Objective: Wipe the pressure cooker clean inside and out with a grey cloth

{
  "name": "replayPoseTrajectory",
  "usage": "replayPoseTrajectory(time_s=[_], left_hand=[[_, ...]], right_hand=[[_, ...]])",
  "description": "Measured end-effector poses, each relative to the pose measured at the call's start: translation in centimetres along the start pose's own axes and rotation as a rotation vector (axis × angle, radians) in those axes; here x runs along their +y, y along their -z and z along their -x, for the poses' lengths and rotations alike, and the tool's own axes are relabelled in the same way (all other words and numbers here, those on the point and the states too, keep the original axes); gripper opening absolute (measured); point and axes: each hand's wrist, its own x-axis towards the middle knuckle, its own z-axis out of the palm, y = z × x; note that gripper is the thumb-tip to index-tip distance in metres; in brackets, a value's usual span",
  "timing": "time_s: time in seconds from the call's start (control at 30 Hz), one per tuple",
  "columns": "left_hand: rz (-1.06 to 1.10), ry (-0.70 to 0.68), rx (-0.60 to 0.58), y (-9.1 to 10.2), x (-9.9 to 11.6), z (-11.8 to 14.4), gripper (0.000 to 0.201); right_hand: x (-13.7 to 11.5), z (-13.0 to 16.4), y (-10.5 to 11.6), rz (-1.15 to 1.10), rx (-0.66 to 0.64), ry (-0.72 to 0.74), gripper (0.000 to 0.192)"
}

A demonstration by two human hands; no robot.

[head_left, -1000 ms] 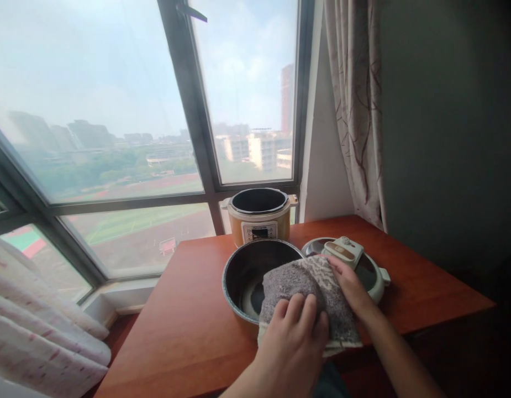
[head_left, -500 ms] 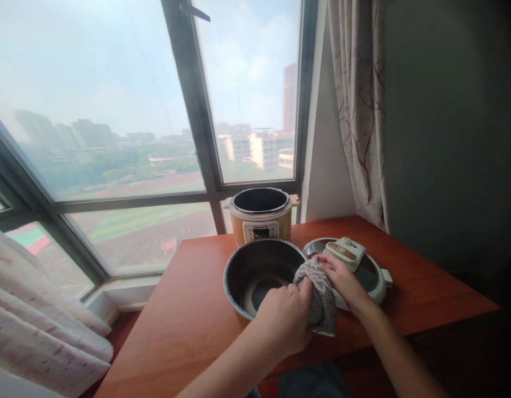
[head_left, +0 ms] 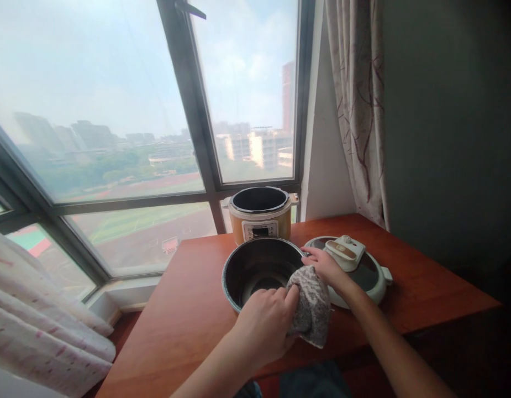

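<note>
Two hands are at work on one pot. Your left hand [head_left: 267, 319] is clenched around a bunched grey patterned cloth [head_left: 311, 304], knuckles up, at the near rim of the inner pot [head_left: 238, 265]. The cloth bulges out to the right of that fist and hangs over the pot's near-right edge, its lower corner drooping toward the table [head_left: 184, 320].

Your right hand [head_left: 325, 264] lies just beyond the cloth, fingers curled on the pot's right rim, holding it; fingertips point toward the pot's far side. The wrist passes over the near edge of the lid [head_left: 365, 271], which lies flat on the table directly right of the pot, touching or nearly touching it; you cannot tell which. The lid's cream handle block [head_left: 344, 247] sits just beyond your right hand.

The inner pot stands upright on the table, dark inside, open side up, directly ahead of your left hand. Beyond both hands, near the window [head_left: 114, 110], the yellow cooker base [head_left: 260, 221] stands upright with its cavity open, close behind the pot. A patterned curtain [head_left: 354, 110] hangs beyond and right of your right hand.
</note>
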Motion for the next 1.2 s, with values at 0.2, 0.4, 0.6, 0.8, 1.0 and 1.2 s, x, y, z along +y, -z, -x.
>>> replayPoseTrajectory(time_s=[0.2, 0.4, 0.6, 0.8, 1.0, 1.2], left_hand=[[0.06, -0.134, -0.044, 0.7, -4.3, 3.1, 0.068], [0.121, -0.052, -0.039, 0.8, -4.9, 3.5, 0.065], [0.193, -0.009, -0.005, 0.7, -4.4, 3.1, 0.078], [0.592, -0.064, 0.122, 0.7, -6.6, 3.8, 0.034], [0.442, 0.501, 0.561, -1.7, -10.6, 3.3, 0.048], [0.638, 0.647, 0.49, -3.4, -12.2, 1.8, 0.053]], right_hand=[[0.1, 0.9, -0.2, 0.084, -0.014, 0.055, 0.053], [-0.9, 1.6, 0.2, 0.519, 0.137, 0.184, 0.043], [-6.5, 8.2, -3.8, 0.554, 0.322, 0.621, 0.032], [-4.9, 13.1, -9.7, 0.716, -0.001, 0.875, 0.064], [-3.3, 12.8, -8.8, 0.937, -0.077, 0.707, 0.062], [-4.0, 13.3, -11.0, 1.146, 0.009, 0.722, 0.058]])
